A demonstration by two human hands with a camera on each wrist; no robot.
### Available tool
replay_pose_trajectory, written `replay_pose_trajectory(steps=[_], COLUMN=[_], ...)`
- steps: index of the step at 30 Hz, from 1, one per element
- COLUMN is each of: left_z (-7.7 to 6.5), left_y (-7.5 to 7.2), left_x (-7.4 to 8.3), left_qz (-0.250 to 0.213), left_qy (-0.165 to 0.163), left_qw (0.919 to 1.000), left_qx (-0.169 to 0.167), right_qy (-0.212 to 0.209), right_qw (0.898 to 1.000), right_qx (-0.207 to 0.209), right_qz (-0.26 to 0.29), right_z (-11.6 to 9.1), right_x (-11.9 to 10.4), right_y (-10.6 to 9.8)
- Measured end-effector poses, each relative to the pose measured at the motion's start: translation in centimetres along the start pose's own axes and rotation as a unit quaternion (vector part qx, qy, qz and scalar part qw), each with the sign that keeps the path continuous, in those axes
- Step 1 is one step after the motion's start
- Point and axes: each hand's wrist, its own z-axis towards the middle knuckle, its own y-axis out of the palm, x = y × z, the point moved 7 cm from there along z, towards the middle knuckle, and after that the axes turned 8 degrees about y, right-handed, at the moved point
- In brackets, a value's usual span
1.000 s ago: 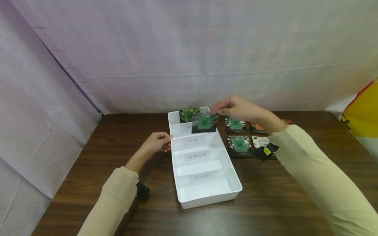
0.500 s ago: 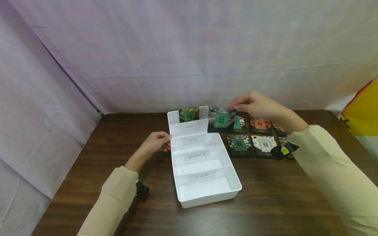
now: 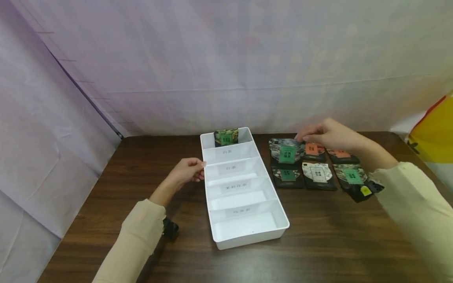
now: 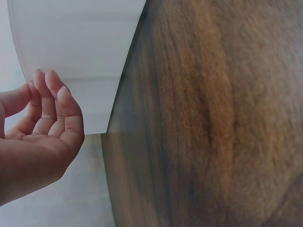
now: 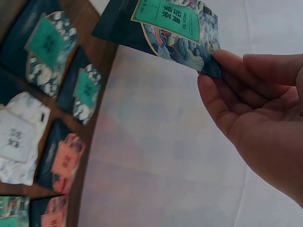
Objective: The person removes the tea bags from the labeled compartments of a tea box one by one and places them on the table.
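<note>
Now: tea packet [image 3: 287, 153], pinched at corner by right hand [image 3: 327, 133], has shifted rightward from tray [image 3: 252, 238] to over loose packets [image 3: 319, 175] near far edge of table [image 3: 329, 243]; placement apparently still pending. Left hand [image 3: 186, 171] pinches tray's left rim.

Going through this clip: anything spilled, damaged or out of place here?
No spill or damage stands out. Only the white tray, touched by the left hand, looks slightly askew: its ends slant against the far edge of the table.
</note>
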Motion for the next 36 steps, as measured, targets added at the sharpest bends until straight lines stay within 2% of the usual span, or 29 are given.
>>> replay_pose_trajectory(steps=[5,13,22,29,36], left_z=[0.0,-0.1,-0.1,-0.1,-0.1], left_y=[0.0,0.1,0.0,-0.1,-0.2], left_x=[0.1,0.2,0.1,0.1,0.1], left_qz=[0.004,0.005,0.003,0.004,0.005], left_qy=[-0.001,0.0,0.002,0.001,0.001], left_qw=[1.0,1.0,1.0,1.0,1.0], left_qx=[0.001,0.001,0.005,0.006,0.007], right_qy=[-0.004,0.002,-0.001,0.007,0.008], right_qw=[1.0,0.999,0.997,0.993,0.992], right_qx=[-0.013,-0.048,-0.081,-0.113,-0.123], right_qz=[-0.012,0.002,0.005,0.044,0.029], right_z=[-0.7,-1.4,-1.9,-1.9,-1.9], right_x=[1.4,3.5,5.1,6.2,6.6], right_y=[1.3,3.9,5.9,7.4,8.4])
